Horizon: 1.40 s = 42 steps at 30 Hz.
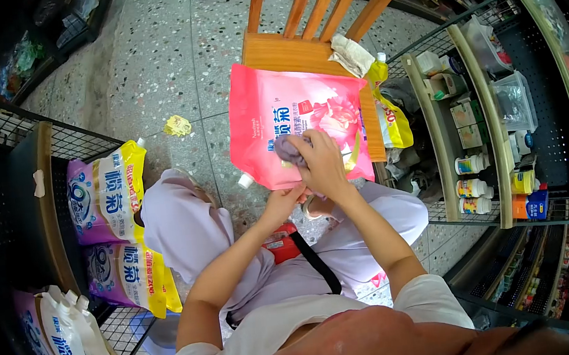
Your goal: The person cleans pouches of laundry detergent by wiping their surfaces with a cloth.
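Note:
A pink laundry detergent pouch [256, 101] with a white cap lies flat on the seat of a wooden chair [271, 50], with flowers printed on its front. My right hand [325, 166] is closed on a bunched grey-purple cloth [288, 151] and presses it against the pouch's printed face. At the pouch's near edge, my left hand [284, 204] pinches the border with its fingers. Part of the pouch's lower side is hidden behind my right hand.
A white rag [351, 55] lies at the chair's right edge, beside a yellow pouch [393, 121]. Purple-and-yellow detergent pouches [110, 203] stand at the left rack. Shelves with bottles [473, 187] rise on the right. Crumpled yellow paper [177, 126] is on the floor.

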Tool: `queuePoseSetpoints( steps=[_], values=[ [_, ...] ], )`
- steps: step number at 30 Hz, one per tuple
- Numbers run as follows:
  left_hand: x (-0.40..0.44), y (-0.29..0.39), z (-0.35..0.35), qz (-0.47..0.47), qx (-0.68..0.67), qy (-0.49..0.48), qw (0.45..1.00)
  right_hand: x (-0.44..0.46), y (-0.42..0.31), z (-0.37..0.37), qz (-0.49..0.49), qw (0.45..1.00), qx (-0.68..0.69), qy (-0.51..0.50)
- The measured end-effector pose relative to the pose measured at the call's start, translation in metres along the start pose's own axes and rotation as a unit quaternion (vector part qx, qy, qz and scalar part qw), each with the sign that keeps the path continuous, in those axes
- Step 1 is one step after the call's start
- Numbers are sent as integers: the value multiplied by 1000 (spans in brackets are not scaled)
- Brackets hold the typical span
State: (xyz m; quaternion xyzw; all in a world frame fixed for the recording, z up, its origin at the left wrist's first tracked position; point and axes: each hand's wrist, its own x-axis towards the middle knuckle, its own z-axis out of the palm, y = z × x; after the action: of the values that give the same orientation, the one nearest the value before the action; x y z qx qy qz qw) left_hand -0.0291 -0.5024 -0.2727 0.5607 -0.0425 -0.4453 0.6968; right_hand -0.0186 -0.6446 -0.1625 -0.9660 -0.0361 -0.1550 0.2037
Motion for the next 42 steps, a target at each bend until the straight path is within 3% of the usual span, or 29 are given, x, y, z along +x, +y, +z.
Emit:
queuePoseSetpoints(
  steps=[5,20,29,35,38,42],
  values=[
    [-5,4,6,14,-34,1,999,40,12,16,20,998,-56,33],
    [-7,13,6,-8,-31,-23,999,119,47,58,49,991,-120,-6],
    [-6,12,6,14,-38,-36,999,160,79,76,116,984,-131,-38],
    [-3,6,5,11,-41,-37,998,177,103,84,134,976,-171,1],
    [2,-3,1,16,-15,-30,999,189,116,67,164,963,-211,-35],
    [4,-6,2,0,-32,-22,999,166,113,11,110,979,-149,82]
  ],
)
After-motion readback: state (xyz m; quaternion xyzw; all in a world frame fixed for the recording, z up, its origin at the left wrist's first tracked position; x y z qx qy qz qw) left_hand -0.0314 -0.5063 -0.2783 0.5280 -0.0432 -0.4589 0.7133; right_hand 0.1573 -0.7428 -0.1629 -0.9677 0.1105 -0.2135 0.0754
